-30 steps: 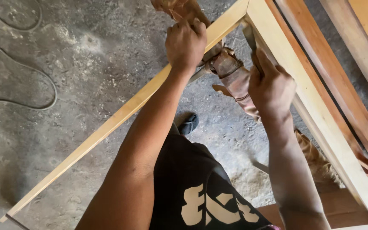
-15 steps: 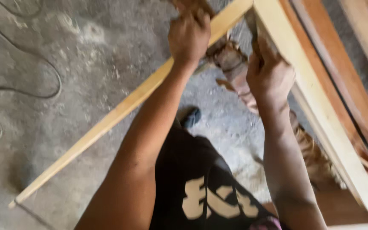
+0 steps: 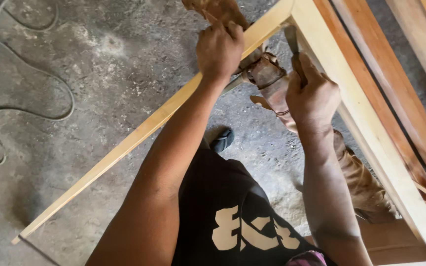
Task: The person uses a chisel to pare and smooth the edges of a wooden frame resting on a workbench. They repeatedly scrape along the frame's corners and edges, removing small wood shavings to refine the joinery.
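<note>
A person's left hand [image 3: 220,49] closes its grip around a pale wooden frame rail [image 3: 139,133] running from lower left to the top centre of the frame. The right hand [image 3: 311,96], upper right of centre, is clenched on a thin metal tool [image 3: 292,42] against the frame's corner, above a concrete floor [image 3: 99,64].

Cable [image 3: 35,93] lies on floor [image 3: 114,59] left of frame [image 3: 139,133].
</note>
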